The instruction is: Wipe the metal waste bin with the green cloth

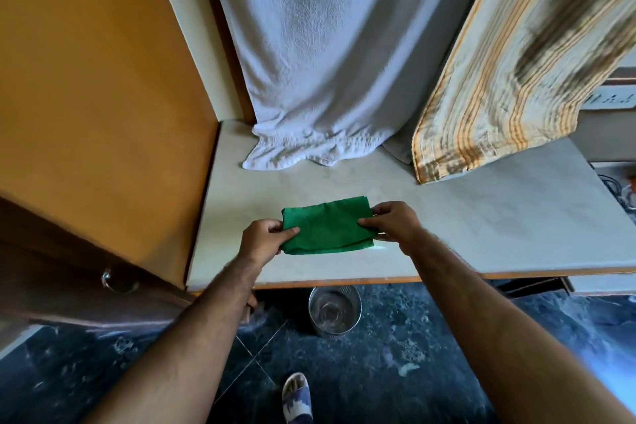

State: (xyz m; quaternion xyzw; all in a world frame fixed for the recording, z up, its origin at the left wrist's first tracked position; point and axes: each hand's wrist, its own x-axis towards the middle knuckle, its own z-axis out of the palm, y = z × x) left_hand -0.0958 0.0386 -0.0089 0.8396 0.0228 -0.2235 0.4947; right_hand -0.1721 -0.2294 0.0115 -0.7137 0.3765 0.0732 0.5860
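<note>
The folded green cloth [327, 225] is lying just over the pale counter [481, 217], with the left hand [263, 239] pinching its left edge and the right hand [392, 225] pinching its right edge, so the step in hand looks like readying the cloth, not wiping yet. The metal waste bin [334, 310] is standing on the dark floor [413, 354] below the counter's near edge, well apart from both hands; the next move is probably calling for carrying the cloth down to it.
</note>
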